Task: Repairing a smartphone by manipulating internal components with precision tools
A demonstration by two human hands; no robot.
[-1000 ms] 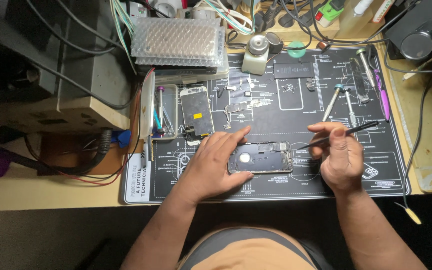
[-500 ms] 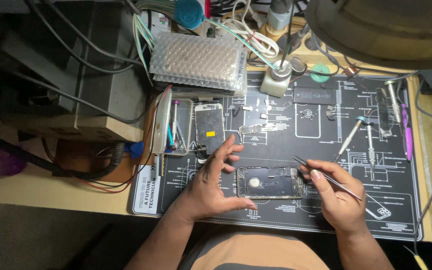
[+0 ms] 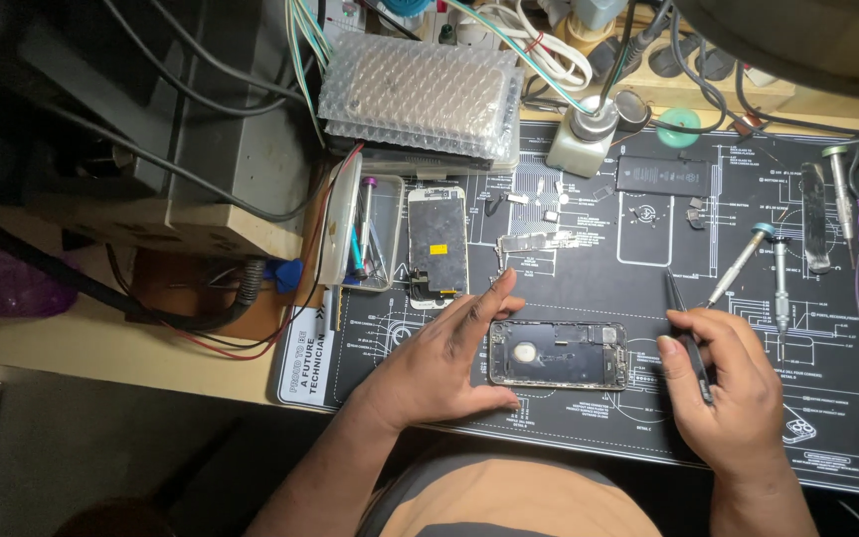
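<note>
Cables trail over a grey box [image 3: 241, 149] at the left; beside it a detached phone screen [image 3: 438, 242] lies on the black repair mat [image 3: 599, 438]. Left hand [image 3: 439, 358], fingers spread flat, steadies the opened phone body [image 3: 559, 354] at the mat's middle. Right hand [image 3: 728, 383], just right of it, pinches black tweezers [image 3: 686, 333], with screwdrivers [image 3: 748, 264] beyond

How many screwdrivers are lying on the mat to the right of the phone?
2: an angled screwdriver and an upright screwdriver, side by side above the right hand. Other tools farther right could include more.
</note>
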